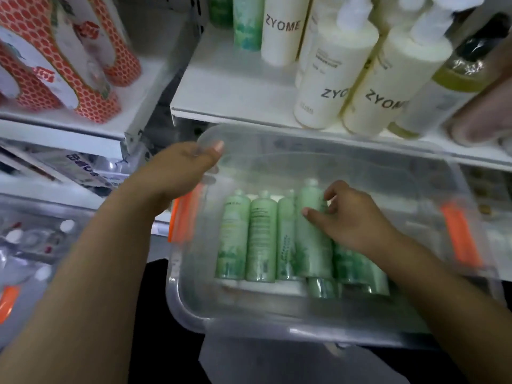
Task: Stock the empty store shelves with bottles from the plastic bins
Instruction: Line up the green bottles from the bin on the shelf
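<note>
Picking step: right hand (352, 217) is inside the bin (277, 325), thumb and fingers curled round one green bottle (310, 234), which sits raised above the others lying flat on the bin floor. Left hand (180, 167) grips the bin's far-left rim, just below the shelf (238, 90). Next, likely: lift the bottle clear of the rim and stand it upright left of the cream bottles (327, 79).

Left hand (180, 167) holds the clear bin (277, 317); right hand (352, 220) grips a green bottle (311, 234).
</note>
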The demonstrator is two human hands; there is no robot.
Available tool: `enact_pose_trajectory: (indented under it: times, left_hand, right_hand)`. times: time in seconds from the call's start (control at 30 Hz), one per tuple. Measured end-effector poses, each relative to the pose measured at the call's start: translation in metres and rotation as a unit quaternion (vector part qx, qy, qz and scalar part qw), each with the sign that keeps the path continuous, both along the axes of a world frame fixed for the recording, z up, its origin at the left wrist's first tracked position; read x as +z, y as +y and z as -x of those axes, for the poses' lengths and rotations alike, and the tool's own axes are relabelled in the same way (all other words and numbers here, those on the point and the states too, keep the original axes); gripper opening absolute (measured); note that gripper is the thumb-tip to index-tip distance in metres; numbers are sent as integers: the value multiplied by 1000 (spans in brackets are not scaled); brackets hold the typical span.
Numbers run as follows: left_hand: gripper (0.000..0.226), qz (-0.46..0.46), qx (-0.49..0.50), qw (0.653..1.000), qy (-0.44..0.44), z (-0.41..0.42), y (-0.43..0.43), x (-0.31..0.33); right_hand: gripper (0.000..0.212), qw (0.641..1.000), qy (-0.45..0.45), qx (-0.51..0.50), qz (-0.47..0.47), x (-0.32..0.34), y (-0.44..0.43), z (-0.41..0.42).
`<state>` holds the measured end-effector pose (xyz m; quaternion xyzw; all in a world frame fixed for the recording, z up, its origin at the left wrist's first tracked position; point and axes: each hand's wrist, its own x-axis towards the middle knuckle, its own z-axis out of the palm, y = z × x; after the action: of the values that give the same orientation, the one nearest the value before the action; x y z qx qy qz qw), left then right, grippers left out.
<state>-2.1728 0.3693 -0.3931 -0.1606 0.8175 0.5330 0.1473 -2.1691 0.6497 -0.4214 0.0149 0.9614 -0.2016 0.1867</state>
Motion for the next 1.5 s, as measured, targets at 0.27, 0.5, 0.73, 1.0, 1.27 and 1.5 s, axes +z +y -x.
enact_pose_trajectory:
  times: [0.27,0.5,0.73,1.0,1.27,1.5]
  left_hand:
    - [49,5,-18,999,-40,4,2,7]
    - [46,-6,-25,999,-47,7,4,8]
    - [73,-40,-43,997,-50,5,1,14]
    - [100,-71,-42,996,-28,6,-8,7]
    - [91,-104,29,994,-1,1,-21,5]
    - [50,-154,113,982,5,7,-17,2]
  right_hand:
    - [81,996,-73,-43,19,-15,-5,-4]
    - [77,993,-94,-44,52,-23,-2,1]
    - [67,955,-182,-56,228,-19,-2,-4]
    - [59,864,-254,-113,419,-10,-6,-6]
    - [50,848,-196,-94,484,28,-17,-5]
    - [37,839,-80,-64,535,86,-55,10]
